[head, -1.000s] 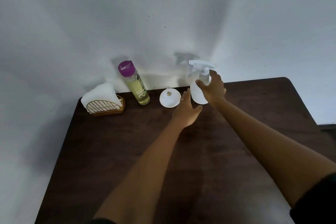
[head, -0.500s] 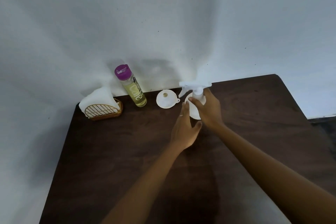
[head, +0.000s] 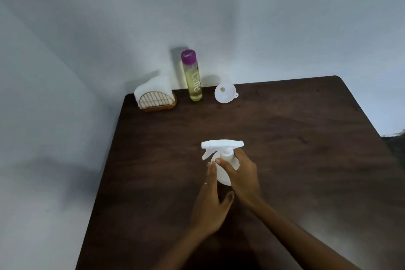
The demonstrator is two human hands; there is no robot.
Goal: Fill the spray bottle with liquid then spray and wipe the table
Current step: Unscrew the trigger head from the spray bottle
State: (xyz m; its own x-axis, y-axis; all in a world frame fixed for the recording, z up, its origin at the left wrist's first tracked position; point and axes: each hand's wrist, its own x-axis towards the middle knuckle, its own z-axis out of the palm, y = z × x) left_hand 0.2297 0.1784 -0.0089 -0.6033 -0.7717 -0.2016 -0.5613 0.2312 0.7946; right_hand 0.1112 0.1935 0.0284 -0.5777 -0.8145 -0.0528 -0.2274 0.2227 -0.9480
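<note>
Both hands [head: 243, 176] around spray bottle [head: 223, 173]

Head cam, high, facing fwd and down over table [head: 285, 138] (wide-angle, one view)

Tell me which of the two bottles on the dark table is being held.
The white plastic spray bottle; the right hand grips it near the table's middle. The clear purple-capped bottle of yellowish liquid stands untouched by the wall.

Bare forearms; a thin ring [head: 206, 183] on the left hand [head: 209, 201].
</note>
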